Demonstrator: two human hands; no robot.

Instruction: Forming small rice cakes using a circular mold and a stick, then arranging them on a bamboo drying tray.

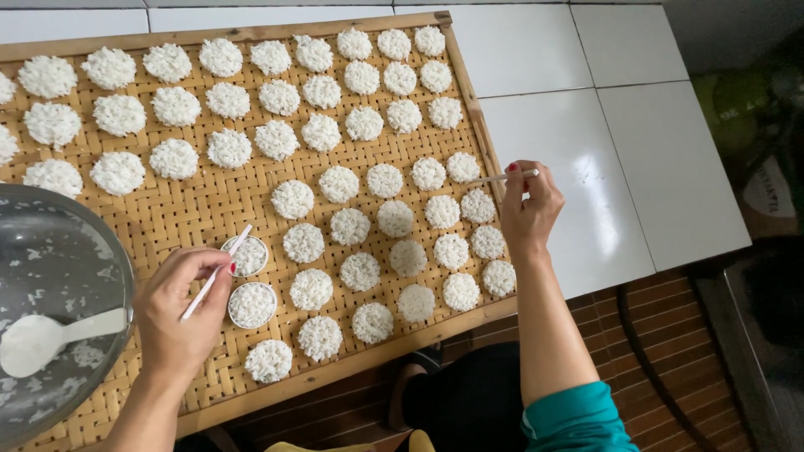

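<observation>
1. left hand point(180, 314) fingers pinch a thin white stick point(216, 274), tip over the two ring molds point(251, 305) of rice just past them
2. right hand point(529, 209) fingers grip another stick point(502, 177) at the woven tray point(209, 209) edge, rice cakes point(394, 218) beside

head | worn camera, looks steeply down; close over woven tray point(209, 209)

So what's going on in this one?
A person sits over a woven tray covered in rows of round white rice cakes. The left hand holds a thin white stick over two small ring moulds filled with rice. The right hand holds another stick at the tray's right edge. A metal bowl with a white spoon sits at left.
</observation>
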